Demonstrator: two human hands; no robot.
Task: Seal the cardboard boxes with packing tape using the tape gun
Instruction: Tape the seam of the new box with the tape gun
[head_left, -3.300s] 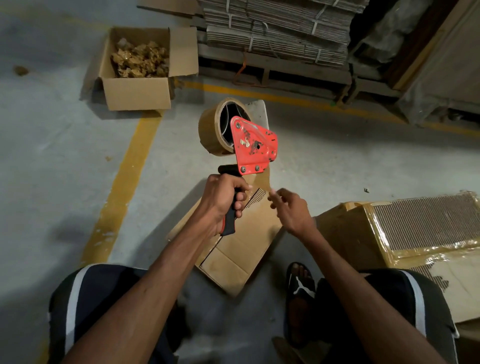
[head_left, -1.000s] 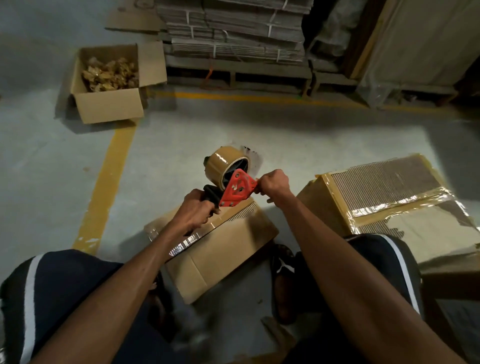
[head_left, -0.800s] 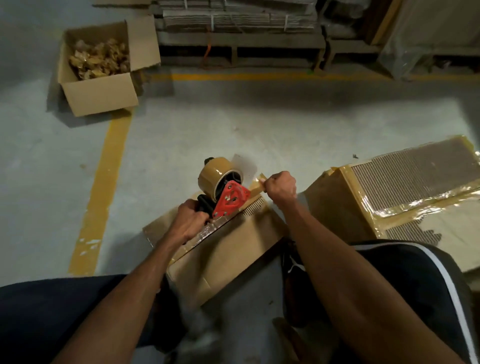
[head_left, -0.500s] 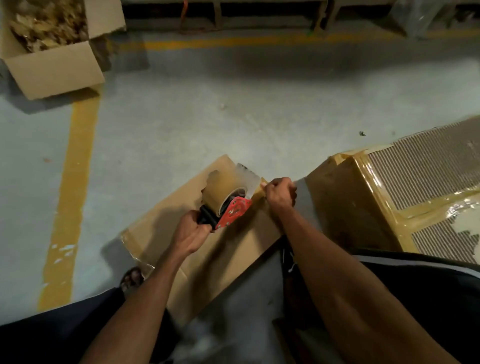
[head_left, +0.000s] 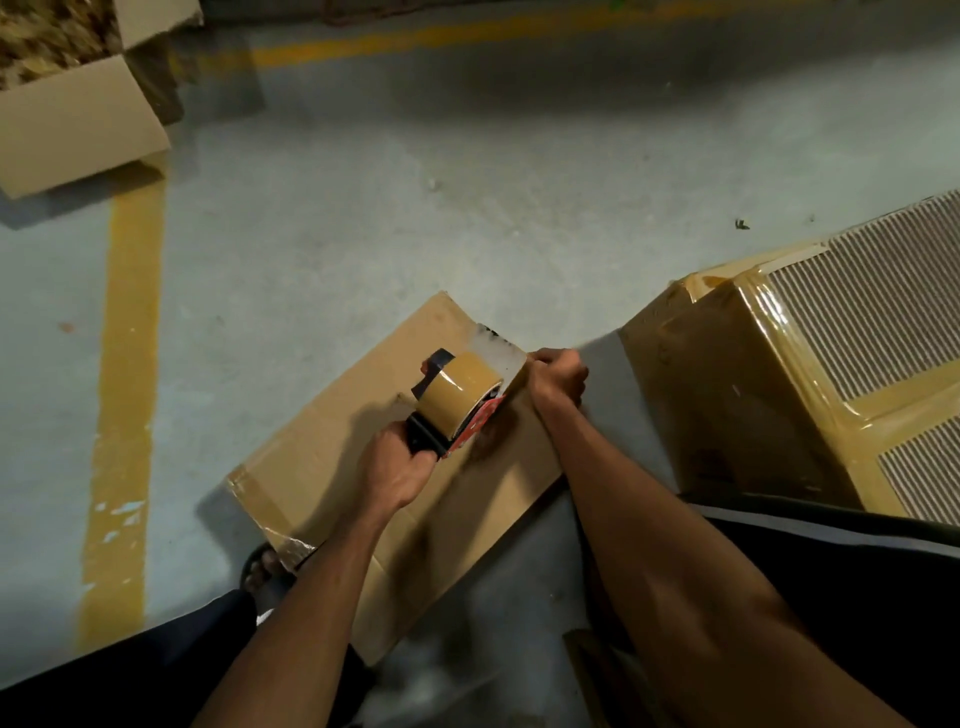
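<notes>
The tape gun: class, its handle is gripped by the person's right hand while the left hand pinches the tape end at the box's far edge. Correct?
No, swapped: the head view shows the left hand gripping the tape gun and the right hand at the box edge.

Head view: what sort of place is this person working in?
Probably a warehouse or packing floor. The bare concrete floor carries painted yellow lines, a tape-wrapped bundle of corrugated sheets lies at the right, and an open cardboard carton of scraps stands at the upper left.
</notes>
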